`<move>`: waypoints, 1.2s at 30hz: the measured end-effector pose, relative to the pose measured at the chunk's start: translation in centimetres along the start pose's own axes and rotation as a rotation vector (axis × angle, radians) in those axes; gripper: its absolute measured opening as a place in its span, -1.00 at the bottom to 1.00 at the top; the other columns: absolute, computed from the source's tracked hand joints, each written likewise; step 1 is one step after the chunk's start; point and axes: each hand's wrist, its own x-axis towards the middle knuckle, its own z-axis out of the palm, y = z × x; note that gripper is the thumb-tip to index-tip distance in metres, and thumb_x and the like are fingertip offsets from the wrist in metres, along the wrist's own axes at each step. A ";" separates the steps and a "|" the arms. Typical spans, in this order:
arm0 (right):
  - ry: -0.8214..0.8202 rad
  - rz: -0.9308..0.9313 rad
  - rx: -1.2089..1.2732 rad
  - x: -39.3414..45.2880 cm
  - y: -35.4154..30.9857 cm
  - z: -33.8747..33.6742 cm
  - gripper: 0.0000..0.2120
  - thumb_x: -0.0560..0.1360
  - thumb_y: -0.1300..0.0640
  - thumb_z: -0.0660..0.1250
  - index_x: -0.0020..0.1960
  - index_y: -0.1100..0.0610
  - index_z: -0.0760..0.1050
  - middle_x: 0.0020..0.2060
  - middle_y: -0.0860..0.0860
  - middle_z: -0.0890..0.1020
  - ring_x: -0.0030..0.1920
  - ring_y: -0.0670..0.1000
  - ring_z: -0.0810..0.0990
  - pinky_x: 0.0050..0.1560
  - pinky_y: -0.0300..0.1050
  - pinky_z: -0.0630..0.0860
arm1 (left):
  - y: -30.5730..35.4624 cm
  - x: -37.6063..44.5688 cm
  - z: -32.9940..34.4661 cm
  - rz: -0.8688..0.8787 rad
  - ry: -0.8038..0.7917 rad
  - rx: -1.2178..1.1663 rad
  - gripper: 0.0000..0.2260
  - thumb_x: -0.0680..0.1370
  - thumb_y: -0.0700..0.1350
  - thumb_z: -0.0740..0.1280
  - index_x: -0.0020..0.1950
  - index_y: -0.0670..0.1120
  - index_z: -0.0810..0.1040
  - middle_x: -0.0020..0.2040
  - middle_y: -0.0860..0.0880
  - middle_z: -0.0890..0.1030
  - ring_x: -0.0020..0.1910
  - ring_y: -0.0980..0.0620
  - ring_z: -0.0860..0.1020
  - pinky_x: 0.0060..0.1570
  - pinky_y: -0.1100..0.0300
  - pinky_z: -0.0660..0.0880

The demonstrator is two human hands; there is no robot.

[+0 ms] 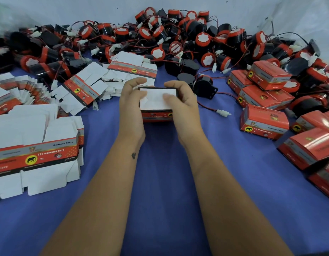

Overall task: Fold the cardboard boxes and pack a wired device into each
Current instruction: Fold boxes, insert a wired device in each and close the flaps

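A small red cardboard box (156, 106) sits in the middle of the blue table, its white flaps facing up. My left hand (131, 108) grips its left side with the thumb on the white flap. My right hand (182, 102) grips its right side, thumb pressing the same flap. A large heap of black and red wired devices (178, 39) lies along the back. One loose black device (204, 85) with a red wire and white plug rests just right of my right hand.
Stacks of flat unfolded boxes (36, 145) lie at the left, with more flat boxes (89, 87) behind them. Several folded red boxes (265, 122) are piled at the right. A grey wall (67, 10) stands behind the heap. Blue table surface (165, 182) stretches toward me.
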 end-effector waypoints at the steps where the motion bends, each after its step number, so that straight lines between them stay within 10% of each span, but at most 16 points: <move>1: 0.020 0.019 0.021 0.0 0.0 0.1 -0.83 0.56 0.24 0.21 0.04 0.03 0.51 -0.07 -0.12 0.55 -0.15 -0.29 0.53 -0.21 -0.36 0.47 | 0.0 0.0 -0.1 -0.007 0.006 -0.019 -0.78 0.45 -0.10 0.21 0.04 0.03 0.55 -0.06 -0.05 0.61 -0.05 -0.05 0.56 -0.11 0.05 0.50; 4: 0.121 0.017 -0.137 0.1 0.3 0.2 -0.78 0.49 -0.08 0.12 0.03 -0.12 0.49 0.00 -0.18 0.49 0.15 -0.16 0.40 0.08 -0.28 0.36 | 0.0 0.0 -0.1 0.003 0.014 -0.012 -0.79 0.57 -0.01 0.17 0.10 0.01 0.54 -0.02 -0.03 0.65 0.02 -0.07 0.57 -0.01 0.03 0.48; 7: 0.088 0.030 -0.174 -0.1 0.2 -0.1 -0.77 0.47 -0.19 0.07 -0.06 -0.24 0.49 -0.12 -0.27 0.53 0.01 -0.28 0.44 0.08 -0.21 0.38 | -0.2 -0.1 0.0 0.020 0.000 0.037 -0.79 0.65 0.01 0.12 0.13 0.08 0.54 0.02 0.02 0.65 0.05 -0.03 0.61 -0.01 0.07 0.53; 13: 0.002 0.011 0.130 0.7 0.1 -0.8 -0.77 0.34 0.18 0.15 -0.05 0.04 0.47 -0.12 -0.12 0.59 -0.10 -0.14 0.59 -0.16 -0.21 0.48 | 0.2 0.2 0.6 0.079 0.036 0.175 -0.58 0.49 0.06 0.14 0.35 0.26 0.28 0.32 0.21 0.39 0.28 0.32 0.38 0.21 0.30 0.36; 18: -0.027 -0.015 0.206 0.6 0.2 -1.2 -0.81 0.29 0.27 0.13 -0.14 0.11 0.40 0.00 -0.01 0.51 0.08 0.08 0.52 -0.14 -0.17 0.47 | -0.4 0.2 -0.7 -0.066 -0.058 0.367 -0.42 0.48 0.21 0.25 0.44 -0.03 0.42 0.22 0.07 0.61 0.15 0.16 0.57 0.09 0.20 0.48; 22: 0.217 0.067 -0.066 1.1 0.9 -1.6 -0.78 0.54 0.21 0.20 0.14 0.02 0.46 0.12 -0.13 0.52 0.08 -0.22 0.51 0.00 -0.35 0.46 | -0.6 0.8 -1.1 -0.021 0.191 0.237 -0.63 0.53 0.03 0.42 0.27 -0.07 0.50 0.06 0.11 0.65 -0.01 0.25 0.63 -0.13 0.40 0.49; 25: 0.416 0.147 -0.475 2.3 1.4 -2.3 -0.77 0.53 0.21 0.20 0.14 0.03 0.48 0.11 -0.04 0.53 0.11 0.05 0.49 0.12 0.12 0.51 | -0.8 1.3 -1.5 0.001 0.341 0.193 -0.51 0.46 -0.03 0.51 0.31 -0.03 0.41 0.12 0.10 0.62 0.02 0.28 0.60 -0.12 0.43 0.49; 36: 0.225 0.128 -1.078 8.7 1.6 -2.0 -0.47 0.68 -0.08 0.03 0.56 0.15 0.11 0.52 0.13 0.20 0.48 0.23 0.18 0.40 0.18 0.18 | -1.5 1.8 -1.3 0.000 0.293 0.347 -0.51 0.41 -0.09 0.54 0.27 0.07 0.43 0.10 0.17 0.60 0.00 0.33 0.58 -0.09 0.40 0.51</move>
